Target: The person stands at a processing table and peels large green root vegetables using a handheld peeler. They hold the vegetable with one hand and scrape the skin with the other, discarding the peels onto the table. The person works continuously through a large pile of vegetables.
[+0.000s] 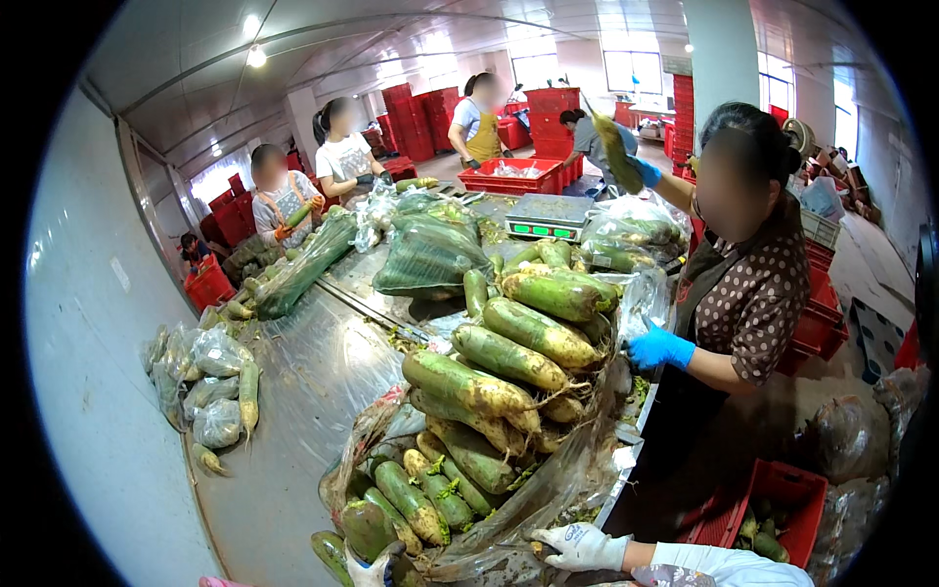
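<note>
At the bottom edge, my left hand, in a soiled white work glove, touches the lower end of a green radish and is partly cut off by the frame. I cannot tell whether it grips it. My right hand, in a white glove with printing, is closed around a small brownish object too hidden to name. Beyond my hands, many long green radishes with pale, muddy root ends are heaped in an opened, dirty clear plastic sack on the metal table.
Green mesh sacks, a digital scale and bagged radishes lie on the table. A co-worker's blue-gloved hand is at the table's right side; the other raises a radish. A red crate stands at lower right; several people work beyond.
</note>
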{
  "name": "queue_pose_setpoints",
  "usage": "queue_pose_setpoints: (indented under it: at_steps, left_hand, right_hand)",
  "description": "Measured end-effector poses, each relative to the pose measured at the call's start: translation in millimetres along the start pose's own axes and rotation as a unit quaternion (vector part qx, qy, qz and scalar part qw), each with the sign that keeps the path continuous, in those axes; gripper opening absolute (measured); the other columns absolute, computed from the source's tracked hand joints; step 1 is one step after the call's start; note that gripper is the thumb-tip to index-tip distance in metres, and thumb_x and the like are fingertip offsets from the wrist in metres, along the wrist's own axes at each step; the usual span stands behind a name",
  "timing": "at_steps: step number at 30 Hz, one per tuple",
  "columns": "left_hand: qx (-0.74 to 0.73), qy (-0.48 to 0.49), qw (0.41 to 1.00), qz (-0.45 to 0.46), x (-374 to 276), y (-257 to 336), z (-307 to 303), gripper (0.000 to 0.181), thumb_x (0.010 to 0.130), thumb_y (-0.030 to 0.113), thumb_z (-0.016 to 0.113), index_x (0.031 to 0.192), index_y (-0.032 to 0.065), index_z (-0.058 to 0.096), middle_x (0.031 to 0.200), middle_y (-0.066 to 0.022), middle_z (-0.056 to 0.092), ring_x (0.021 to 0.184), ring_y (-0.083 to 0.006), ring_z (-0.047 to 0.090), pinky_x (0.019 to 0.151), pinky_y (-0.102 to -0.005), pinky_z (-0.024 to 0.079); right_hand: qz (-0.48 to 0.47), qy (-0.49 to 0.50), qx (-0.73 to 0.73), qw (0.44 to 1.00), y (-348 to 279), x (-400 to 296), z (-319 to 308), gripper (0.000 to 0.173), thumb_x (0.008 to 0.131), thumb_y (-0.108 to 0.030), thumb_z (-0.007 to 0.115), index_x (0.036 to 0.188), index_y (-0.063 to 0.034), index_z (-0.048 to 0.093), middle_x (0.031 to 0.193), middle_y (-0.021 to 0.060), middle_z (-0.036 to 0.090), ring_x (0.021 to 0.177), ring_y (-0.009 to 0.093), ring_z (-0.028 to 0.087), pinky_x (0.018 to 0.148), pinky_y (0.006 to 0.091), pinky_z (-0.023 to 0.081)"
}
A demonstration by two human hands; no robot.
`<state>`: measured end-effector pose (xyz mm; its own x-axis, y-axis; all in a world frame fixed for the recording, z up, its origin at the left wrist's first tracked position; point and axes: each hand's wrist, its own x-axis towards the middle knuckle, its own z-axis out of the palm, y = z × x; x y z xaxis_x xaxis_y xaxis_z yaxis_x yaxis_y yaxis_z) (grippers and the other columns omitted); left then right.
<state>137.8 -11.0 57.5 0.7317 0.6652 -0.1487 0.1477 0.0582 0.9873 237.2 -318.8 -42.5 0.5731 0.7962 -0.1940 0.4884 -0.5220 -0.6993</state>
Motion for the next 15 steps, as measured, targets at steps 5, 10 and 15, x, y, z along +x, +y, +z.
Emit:
queue_pose_setpoints:
  at_steps: [5,10,15]
  left_hand:
    - [0.005,-0.023,0.998,0.061,8.8,-18.8,-8.9,0.065,0.076,0.002,0.08,0.135,-0.0001,0.053,0.129,-0.0109,0.062,0.11,-0.0192,0.06,0.094,-0.0319,0.048]
    - [0.008,-0.017,0.999,0.041,6.1,-12.8,-6.1,0.063,0.076,0.002,0.08,0.134,-0.0003,0.054,0.128,-0.0105,0.063,0.109,-0.0192,0.06,0.094,-0.0317,0.048]
    - [0.004,-0.015,0.998,0.063,13.2,-27.2,-10.9,0.063,0.075,0.006,0.082,0.132,-0.0009,0.055,0.122,-0.0104,0.065,0.103,-0.0193,0.061,0.09,-0.0316,0.049]
  right_hand:
    - [0.021,-0.024,-0.012,0.999,-12.2,-1.7,-11.8,0.061,0.09,-0.033,0.055,0.146,-0.0114,0.04,0.118,0.0227,0.063,0.099,0.039,0.064,0.083,0.0451,0.053]
    - [0.005,-0.005,0.002,1.0,-5.9,-1.8,-5.0,0.062,0.09,-0.033,0.054,0.147,-0.0117,0.039,0.117,0.0237,0.063,0.098,0.039,0.064,0.083,0.0453,0.053]
    - [-0.001,-0.007,-0.021,1.0,-4.2,-2.6,-3.8,0.063,0.09,-0.033,0.055,0.147,-0.0108,0.038,0.119,0.0238,0.062,0.1,0.039,0.064,0.084,0.0456,0.052]
